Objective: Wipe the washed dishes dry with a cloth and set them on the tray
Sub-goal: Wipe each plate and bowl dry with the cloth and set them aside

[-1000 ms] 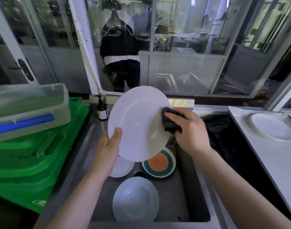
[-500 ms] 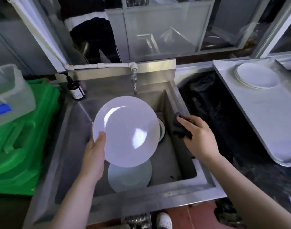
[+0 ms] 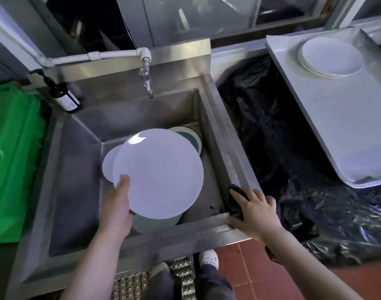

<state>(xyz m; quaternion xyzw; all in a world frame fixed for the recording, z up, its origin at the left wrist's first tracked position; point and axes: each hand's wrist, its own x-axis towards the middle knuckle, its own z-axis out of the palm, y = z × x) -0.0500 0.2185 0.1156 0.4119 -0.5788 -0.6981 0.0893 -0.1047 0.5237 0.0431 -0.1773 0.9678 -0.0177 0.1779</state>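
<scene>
White plate [image 3: 161,174] held tilted over sink [image 3: 226,152], gripped at lower left edge by left hand [image 3: 116,204], thumb on face, other fingers hidden behind. Covers most of three dishes in basin: small white plate [image 3: 108,167] peeking out left, green-banded plate [image 3: 190,137] behind, pale bowl [image 3: 157,224] below. Dark cloth [image 3: 236,198] pressed onto sink's front right corner under right hand [image 3: 256,213], fingers spread and fairly straight; most of cloth hidden. Tray [image 3: 336,126] at right, edge cut off, carries stacked white plates [image 3: 332,57]. Black plastic sheet [image 3: 271,126] between sink and tray.
</scene>
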